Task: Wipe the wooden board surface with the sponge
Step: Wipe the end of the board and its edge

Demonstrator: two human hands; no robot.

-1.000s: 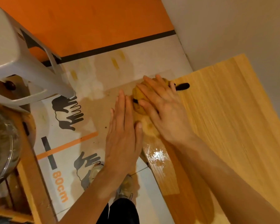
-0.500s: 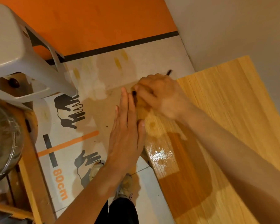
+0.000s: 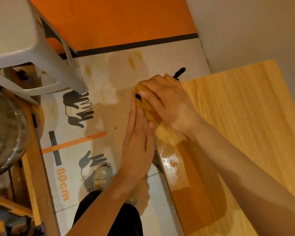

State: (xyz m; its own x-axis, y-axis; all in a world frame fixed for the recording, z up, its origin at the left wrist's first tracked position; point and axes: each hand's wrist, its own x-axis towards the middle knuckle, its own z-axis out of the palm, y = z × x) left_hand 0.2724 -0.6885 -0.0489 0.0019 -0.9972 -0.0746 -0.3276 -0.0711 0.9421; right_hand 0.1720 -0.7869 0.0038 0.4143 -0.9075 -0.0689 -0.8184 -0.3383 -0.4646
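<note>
Wiping in progress: right hand [image 3: 167, 101] grip curled around yellow sponge [image 3: 146, 106] at wooden board [image 3: 237, 116] corner, frame centre; left hand [image 3: 136, 143] flat-fingered, holding nothing, against board edge. Next, probably dragging sponge across dry upper-right wood.

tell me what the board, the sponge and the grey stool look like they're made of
Board: light wood with straight grain lines; probably sealed, since its wet patch glistens.
Sponge: yellow and soft-looking, likely foam, mostly hidden under the right hand.
Grey stool: looks like moulded plastic, smooth and slightly glossy, with rounded one-piece edges.
</note>
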